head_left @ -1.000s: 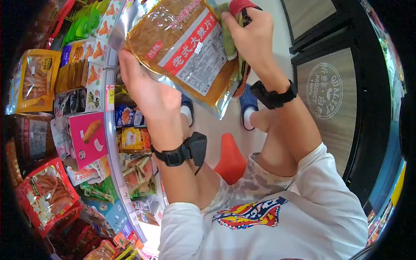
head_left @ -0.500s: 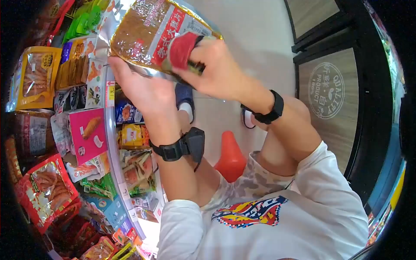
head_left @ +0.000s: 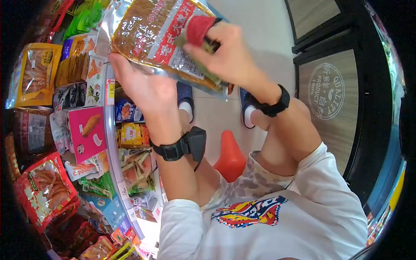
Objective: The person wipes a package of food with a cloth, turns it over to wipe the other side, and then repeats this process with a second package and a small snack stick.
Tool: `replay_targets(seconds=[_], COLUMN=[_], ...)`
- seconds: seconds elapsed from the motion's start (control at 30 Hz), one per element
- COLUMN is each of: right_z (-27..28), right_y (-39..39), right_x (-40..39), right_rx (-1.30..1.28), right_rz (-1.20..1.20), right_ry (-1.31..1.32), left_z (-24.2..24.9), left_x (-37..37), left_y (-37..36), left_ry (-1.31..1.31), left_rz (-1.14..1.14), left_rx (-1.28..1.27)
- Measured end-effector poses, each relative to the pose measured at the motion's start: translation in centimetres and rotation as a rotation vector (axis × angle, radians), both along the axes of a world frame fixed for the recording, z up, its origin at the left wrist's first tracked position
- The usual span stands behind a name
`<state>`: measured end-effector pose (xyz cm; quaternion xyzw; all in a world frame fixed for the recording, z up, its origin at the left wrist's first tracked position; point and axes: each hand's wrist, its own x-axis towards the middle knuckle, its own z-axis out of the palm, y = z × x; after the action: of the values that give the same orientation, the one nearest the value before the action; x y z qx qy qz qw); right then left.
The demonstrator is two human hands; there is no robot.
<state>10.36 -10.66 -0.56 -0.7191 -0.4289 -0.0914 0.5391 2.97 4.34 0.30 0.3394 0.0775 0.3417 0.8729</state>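
My left hand (head_left: 143,89) grips the lower left edge of a large silver snack packet (head_left: 151,34) with a brown filling and a red and white label. The packet is held up in front of the shelf at the top of the view. My right hand (head_left: 229,58) presses a red and green cloth (head_left: 200,29) against the packet's label. Both wrists wear black bands, and the left one carries a small black box.
A shop shelf (head_left: 112,143) full of snack packets curves down the left side, with a pink box (head_left: 86,132) and red and yellow bags. An orange stool (head_left: 229,156) stands by my knees. Dark wood-panelled cabinets (head_left: 329,91) line the right.
My right hand with the cloth went from the packet's top right corner down to the left across its label, then slid back a little to the right. The packet tilted and rose slightly.
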Motion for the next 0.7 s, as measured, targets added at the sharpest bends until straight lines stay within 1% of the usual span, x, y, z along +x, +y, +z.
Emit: replay_targets(seconds=[0.07,0.1,0.13,0.2,0.23,0.27,0.33,0.37,0.4,0.47,0.57,0.6,0.67,0.7], right_z=[-0.5,-0.6,-0.6,-0.3,0.3,0.5,1.2,1.3,1.3,1.0,1.1,1.1,1.1,0.7], right_y=[-0.3,-0.4,-0.7,-1.1,-0.5,-0.9,-1.9,-1.8,-2.0,-2.3,-2.4,-2.4,-2.3,-2.2], right_x=[1.4,1.9,2.4,3.0,3.1,3.3,3.6,3.6,3.8,4.3,3.8,3.7,3.5,3.3], right_rx=[0.018,0.031,0.029,0.124,0.278,0.277,0.067,0.187,0.186,0.134,0.094,0.094,-0.018,-0.017], right_rz=[-0.151,-0.191,-0.193,-0.221,-0.134,-0.134,-0.371,-0.363,-0.363,-0.440,-0.455,-0.454,-0.454,-0.453], right_ry=[0.179,0.155,0.155,0.215,0.270,0.268,0.200,0.263,0.264,0.215,0.287,0.288,0.254,0.254], left_z=[0.4,0.6,0.7,1.0,0.9,0.8,0.9,1.0,1.1,0.9,0.6,0.7,0.8,0.9], left_x=[-0.2,-0.3,-0.3,-0.2,-0.2,-0.2,-0.2,-0.3,-0.4,-0.4,-0.5,-0.6,-0.5,-0.5], left_y=[-0.4,-0.7,-0.9,-1.3,-1.2,-1.1,-1.2,-1.3,-1.4,-1.1,-0.6,-0.6,-0.8,-0.9], left_ry=[-0.009,-0.016,-0.016,-0.009,-0.010,0.012,0.035,0.050,0.066,0.087,0.086,0.066,0.058,0.047], left_rz=[-0.022,-0.045,-0.047,-0.075,-0.077,-0.075,-0.073,-0.061,-0.048,-0.037,-0.042,-0.058,-0.048,-0.039], left_rx=[-0.021,-0.042,-0.044,-0.028,-0.029,-0.028,-0.028,-0.011,0.006,0.013,-0.011,-0.042,-0.060,-0.078])
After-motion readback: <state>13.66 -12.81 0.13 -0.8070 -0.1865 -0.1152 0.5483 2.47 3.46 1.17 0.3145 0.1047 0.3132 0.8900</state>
